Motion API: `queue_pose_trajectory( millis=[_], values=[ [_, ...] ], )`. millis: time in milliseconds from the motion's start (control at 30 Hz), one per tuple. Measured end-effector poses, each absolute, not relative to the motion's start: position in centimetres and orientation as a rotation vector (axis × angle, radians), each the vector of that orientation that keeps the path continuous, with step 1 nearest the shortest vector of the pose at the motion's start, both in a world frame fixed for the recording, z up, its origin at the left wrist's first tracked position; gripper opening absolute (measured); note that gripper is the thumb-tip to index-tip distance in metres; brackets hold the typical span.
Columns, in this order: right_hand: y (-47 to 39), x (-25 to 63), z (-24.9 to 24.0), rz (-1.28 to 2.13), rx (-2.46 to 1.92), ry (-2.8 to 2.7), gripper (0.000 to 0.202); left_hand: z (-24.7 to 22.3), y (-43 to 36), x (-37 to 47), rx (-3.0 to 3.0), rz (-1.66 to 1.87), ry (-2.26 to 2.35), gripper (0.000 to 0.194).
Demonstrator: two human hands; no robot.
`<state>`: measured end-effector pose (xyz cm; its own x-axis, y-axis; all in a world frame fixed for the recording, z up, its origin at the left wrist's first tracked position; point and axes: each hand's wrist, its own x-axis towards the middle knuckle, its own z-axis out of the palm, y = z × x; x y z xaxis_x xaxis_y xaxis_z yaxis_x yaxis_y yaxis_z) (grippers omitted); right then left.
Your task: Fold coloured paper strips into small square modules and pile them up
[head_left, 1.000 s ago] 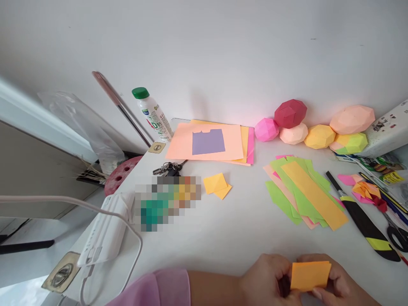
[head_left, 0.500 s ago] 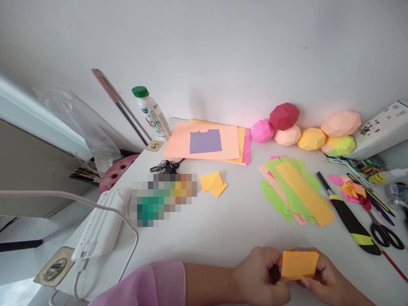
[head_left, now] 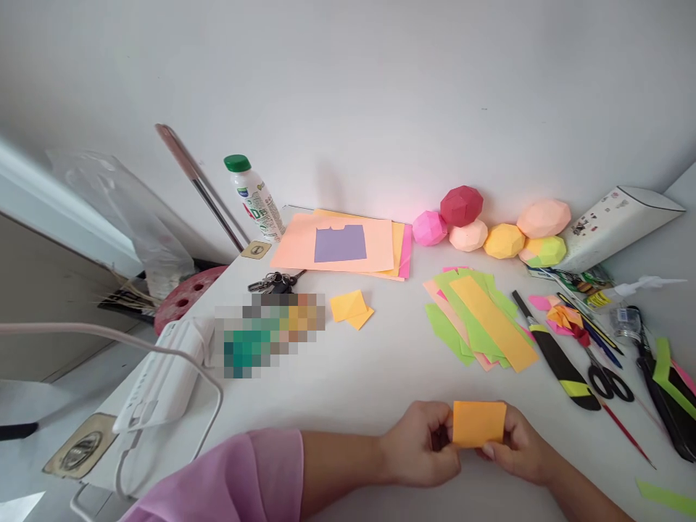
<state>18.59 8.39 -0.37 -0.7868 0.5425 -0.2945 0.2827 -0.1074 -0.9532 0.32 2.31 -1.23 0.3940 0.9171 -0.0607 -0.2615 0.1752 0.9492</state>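
A small orange piece of paper (head_left: pixel 479 424) is held up between my two hands at the front of the table. My left hand (head_left: pixel 423 444) pinches its left edge with thumb and fingers. On the other side, my right hand (head_left: pixel 519 444) grips the right edge, thumb in front at the lower corner and fingers behind. The paper looks flat, with its face toward me. Beyond the hands lie two small yellow-orange paper pieces (head_left: pixel 351 308), overlapping. To their right spreads a pile of green, pink and yellow paper strips (head_left: pixel 481 319).
Along the wall stand several faceted paper balls (head_left: pixel 461 206). Coloured sheets (head_left: pixel 293 243) and a bottle (head_left: pixel 255 199) are at the back. On the right lie a utility knife (head_left: pixel 560 366), scissors (head_left: pixel 610 382) and a stapler-like black tool (head_left: pixel 668 406). A white power strip (head_left: pixel 163 377) with cable sits left.
The view has shifted right, showing more of the right side. Both hands and the orange paper appear slightly higher and further left; the paper is still held in both hands.
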Motion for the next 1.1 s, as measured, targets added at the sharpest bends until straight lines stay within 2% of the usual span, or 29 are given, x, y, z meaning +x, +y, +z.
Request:
queue_pose_trajectory(
  millis=[600, 1100],
  values=[
    [8.6, 18.7, -1.2, 2.031, -0.817, -1.871, 0.008, -2.0, 2.2, 0.0, 1.020, 0.863, 0.780, 0.023],
    [8.5, 17.8, -0.7, 1.987, -0.961, -1.709, 0.008, -1.7, 4.4, -1.4, 0.907, 0.776, 0.548, 0.007]
  ],
)
